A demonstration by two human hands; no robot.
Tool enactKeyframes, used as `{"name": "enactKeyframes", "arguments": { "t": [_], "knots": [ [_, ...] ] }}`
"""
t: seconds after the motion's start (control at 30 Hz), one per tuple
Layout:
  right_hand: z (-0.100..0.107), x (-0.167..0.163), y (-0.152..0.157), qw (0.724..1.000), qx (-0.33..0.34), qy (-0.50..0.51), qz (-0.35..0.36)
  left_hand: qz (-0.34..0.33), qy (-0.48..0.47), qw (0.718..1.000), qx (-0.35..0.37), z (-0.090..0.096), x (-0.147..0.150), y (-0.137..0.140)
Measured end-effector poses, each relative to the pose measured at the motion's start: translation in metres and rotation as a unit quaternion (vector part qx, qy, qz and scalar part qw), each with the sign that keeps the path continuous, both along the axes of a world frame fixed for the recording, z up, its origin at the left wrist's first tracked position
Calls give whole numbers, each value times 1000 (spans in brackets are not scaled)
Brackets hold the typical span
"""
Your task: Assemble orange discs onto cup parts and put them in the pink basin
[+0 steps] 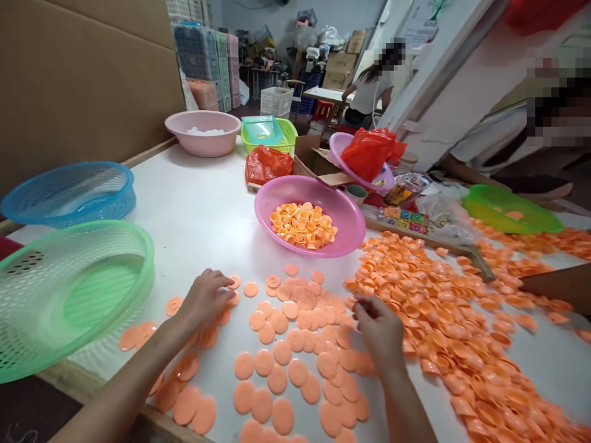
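Flat orange plastic discs (282, 416) lie scattered over the white table, some overlapping. My left hand (206, 299) is palm down among the discs on the left, its fingers stretched out and their tips touching a disc (234, 282). Farther right, my right hand (379, 329) has thumb and fingers pinched together at a small orange plastic piece (351, 302); whether it is a disc or a cup is hard to make out. Close by that hand spreads a heap of orange cup-shaped pieces (429, 301). Ahead of both hands, a pink bowl (348, 237) holds several lighter orange pieces (305, 226).
On the left stand a green basket (138, 246) and a blue basket (69, 184). Farther back are a pale pink basin (203, 138), a red bag (268, 165) and an open cardboard box (314, 160). A person (372, 92) works in the background; another sits at right by a lime-green basket (512, 209).
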State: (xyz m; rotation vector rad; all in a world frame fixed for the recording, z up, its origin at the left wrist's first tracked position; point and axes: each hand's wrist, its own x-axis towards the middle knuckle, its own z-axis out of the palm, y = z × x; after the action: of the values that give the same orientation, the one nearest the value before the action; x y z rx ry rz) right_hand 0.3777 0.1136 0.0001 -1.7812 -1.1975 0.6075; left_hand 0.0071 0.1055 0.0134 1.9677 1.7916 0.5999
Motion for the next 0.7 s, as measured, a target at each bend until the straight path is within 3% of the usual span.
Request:
{"name": "enactKeyframes", "arguments": {
  "t": [0.13,0.3,0.5,0.7],
  "knots": [
    [12,-99,-8,978,-41,96,181,-1,8,1000,-9,-29,1,-32],
    [3,-181,-28,941,-109,94,307,47,-2,999,11,-32,-10,-58],
    [-10,-207,-36,934,-149,42,321,15,-1,999,-34,-29,0,-75],
    [-9,-213,-47,940,-132,-27,312,9,-47,998,-46,-28,17,-82]
  ]
}}
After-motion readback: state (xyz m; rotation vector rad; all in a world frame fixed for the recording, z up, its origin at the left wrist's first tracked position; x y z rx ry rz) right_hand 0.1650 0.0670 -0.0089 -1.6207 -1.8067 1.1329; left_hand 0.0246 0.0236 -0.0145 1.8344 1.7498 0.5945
